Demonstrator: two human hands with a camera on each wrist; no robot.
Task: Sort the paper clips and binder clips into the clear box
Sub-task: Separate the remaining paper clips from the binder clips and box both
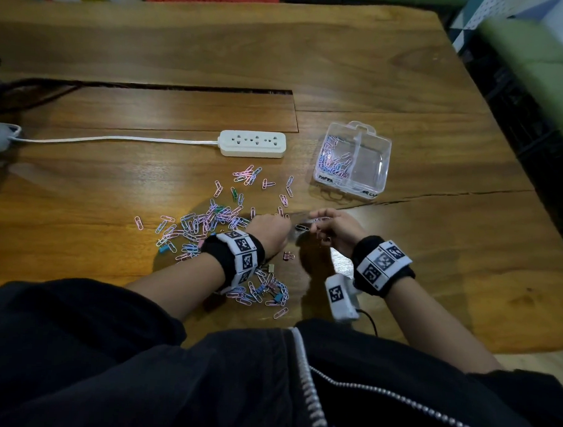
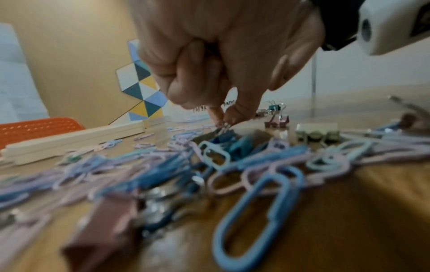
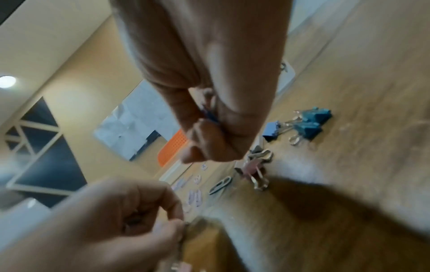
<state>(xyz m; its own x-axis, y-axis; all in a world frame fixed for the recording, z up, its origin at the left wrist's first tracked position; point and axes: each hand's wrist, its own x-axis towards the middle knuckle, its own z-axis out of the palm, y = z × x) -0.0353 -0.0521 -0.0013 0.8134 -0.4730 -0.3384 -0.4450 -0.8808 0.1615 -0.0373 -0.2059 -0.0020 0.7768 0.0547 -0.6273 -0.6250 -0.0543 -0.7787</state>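
Pastel paper clips (image 1: 205, 224) lie scattered on the wooden table (image 1: 433, 252), with small binder clips (image 1: 288, 255) among them near my wrists. The clear box (image 1: 378, 153) stands open at the right; its left compartment holds paper clips and its right one looks bare. My left hand (image 1: 286, 225) reaches down at the pile's right edge, and its fingertips (image 2: 229, 115) pinch a paper clip (image 2: 223, 127) on the table. My right hand (image 1: 321, 224) hovers just beside it, fingers curled round several paper clips (image 3: 210, 115). A dark paper clip (image 1: 302, 227) lies between the hands.
A white power strip (image 1: 252, 143) with its cord lies behind the pile. Blue binder clips (image 3: 307, 125) and a pink one (image 3: 253, 171) lie on the wood beyond my right hand. The table's right edge runs close behind the box.
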